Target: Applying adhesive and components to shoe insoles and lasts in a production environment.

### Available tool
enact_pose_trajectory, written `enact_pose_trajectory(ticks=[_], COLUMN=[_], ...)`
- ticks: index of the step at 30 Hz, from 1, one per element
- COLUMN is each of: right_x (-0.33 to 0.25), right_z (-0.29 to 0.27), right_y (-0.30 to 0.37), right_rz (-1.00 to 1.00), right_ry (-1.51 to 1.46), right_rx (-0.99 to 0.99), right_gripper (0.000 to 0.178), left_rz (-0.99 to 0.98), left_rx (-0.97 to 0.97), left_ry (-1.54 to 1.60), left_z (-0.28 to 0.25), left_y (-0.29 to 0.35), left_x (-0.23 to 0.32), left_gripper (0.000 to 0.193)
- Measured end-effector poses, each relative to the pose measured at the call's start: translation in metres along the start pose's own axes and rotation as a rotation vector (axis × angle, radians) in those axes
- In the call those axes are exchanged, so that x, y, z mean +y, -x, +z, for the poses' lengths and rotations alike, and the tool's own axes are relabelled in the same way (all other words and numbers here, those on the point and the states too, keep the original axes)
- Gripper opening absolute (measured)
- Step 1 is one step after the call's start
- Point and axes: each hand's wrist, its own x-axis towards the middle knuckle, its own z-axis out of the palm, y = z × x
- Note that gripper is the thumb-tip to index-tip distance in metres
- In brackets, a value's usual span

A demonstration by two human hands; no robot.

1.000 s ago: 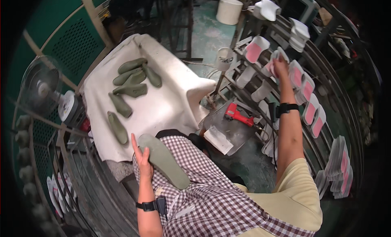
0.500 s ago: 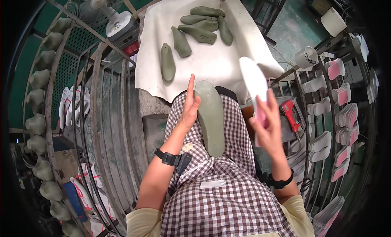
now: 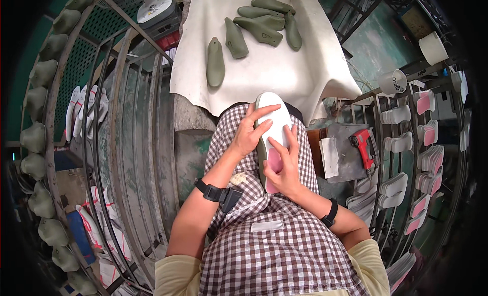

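A white insole [image 3: 274, 124] with a pink heel part lies on the sole of a green shoe last [image 3: 262, 154], which rests upright along my lap. Only the last's left edge shows beside the insole. My left hand [image 3: 248, 136] grips the pair from the left near the toe, its thumb and forefinger over the white part. From the right, my right hand [image 3: 285, 169] holds the pair around the pink heel part, thumb at the left edge and fingers spread along the right side. The last's underside is hidden.
Several green lasts [image 3: 236, 39] lie on a white cloth-covered bench [image 3: 203, 100] ahead. A rack of lasts [image 3: 33, 136] stands at the left. At the right are a red tool [image 3: 361, 146] on a grey stand and a rack with insoles [image 3: 396, 143].
My right hand has brought the insole leftward and down onto the last. My left hand, straight-fingered beside the last before, now bends over its toe end. The view has shifted slightly.
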Motion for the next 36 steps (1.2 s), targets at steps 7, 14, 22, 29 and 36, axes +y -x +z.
enact_pose_trajectory(ticks=[7, 14, 22, 29, 36], right_x=[-0.001, -0.003, 0.006, 0.02, 0.252], right_z=[0.0, 0.002, 0.006, -0.058, -0.242], right_y=[-0.002, -0.001, 0.002, -0.01, 0.1], right_rz=[-0.052, -0.008, 0.004, 0.15, 0.573], right_ry=[0.018, 0.026, -0.012, -0.086, 0.672], right_rx=[-0.024, -0.012, 0.039, 0.085, 0.253], right_gripper=[0.066, 0.07, 0.07, 0.059, 0.062], left_rz=[0.059, 0.075, -0.101, -0.142, -0.163], left_rx=[-0.02, -0.166, -0.329, -0.288, -0.321], left_ry=[-0.076, -0.08, -0.392, -0.362, -0.377], left_z=[-0.004, -0.015, -0.013, -0.015, -0.01], left_y=[0.0, -0.004, -0.004, -0.002, -0.006], left_x=[-0.003, 0.009, 0.025, 0.026, 0.029], left_gripper=[0.034, 0.051, 0.094, 0.096, 0.096])
